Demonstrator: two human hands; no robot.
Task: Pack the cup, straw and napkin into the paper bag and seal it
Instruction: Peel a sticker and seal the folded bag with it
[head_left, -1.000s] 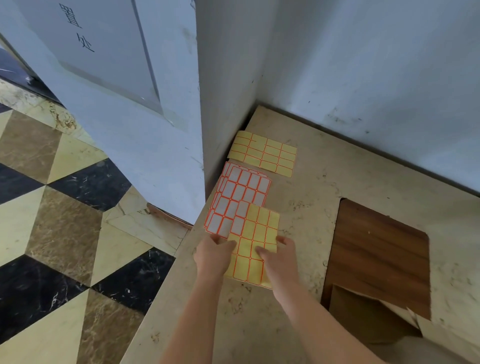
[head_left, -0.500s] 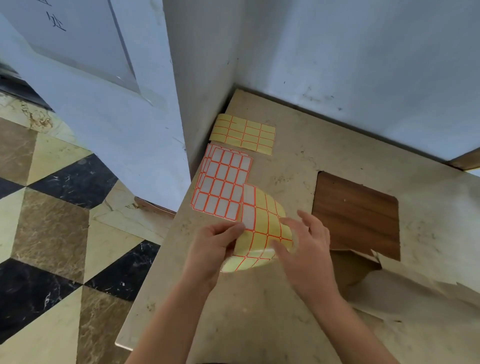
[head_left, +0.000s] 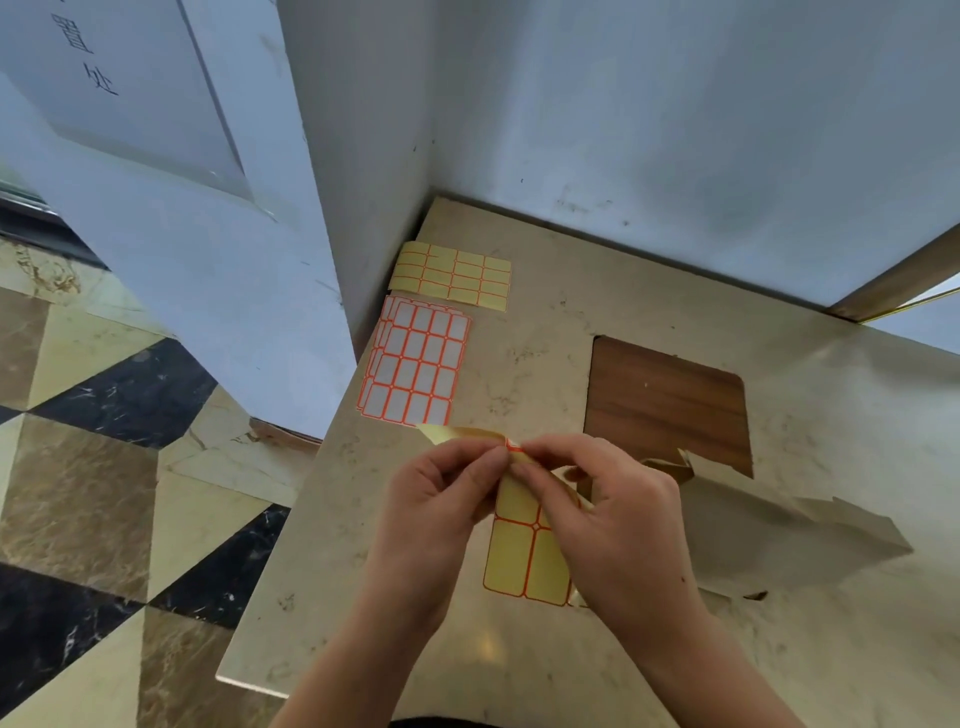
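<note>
A yellow sticker sheet (head_left: 522, 556) with orange grid lines is lifted off the counter and bent over at its top. My left hand (head_left: 436, 499) pinches the sheet's folded upper edge. My right hand (head_left: 608, 519) pinches a white, orange-edged sticker at that same edge, fingertips touching the left hand's. The brown paper bag (head_left: 779, 530) lies flat on the counter to the right of my right hand, its jagged top edge toward the wooden inlay. Cup, straw and napkin are not visible.
A stack of white sticker sheets (head_left: 415, 364) and another yellow sheet (head_left: 452, 275) lie by the wall corner at the counter's far left. A dark wooden inlay (head_left: 670, 395) sits in the beige marble counter (head_left: 363, 597). The counter's left edge drops to a patterned floor (head_left: 104, 493).
I picked the yellow sheet up off the counter, pulled it toward me and bent its top over. Both hands now pinch at its upper edge. The paper bag has come further into view.
</note>
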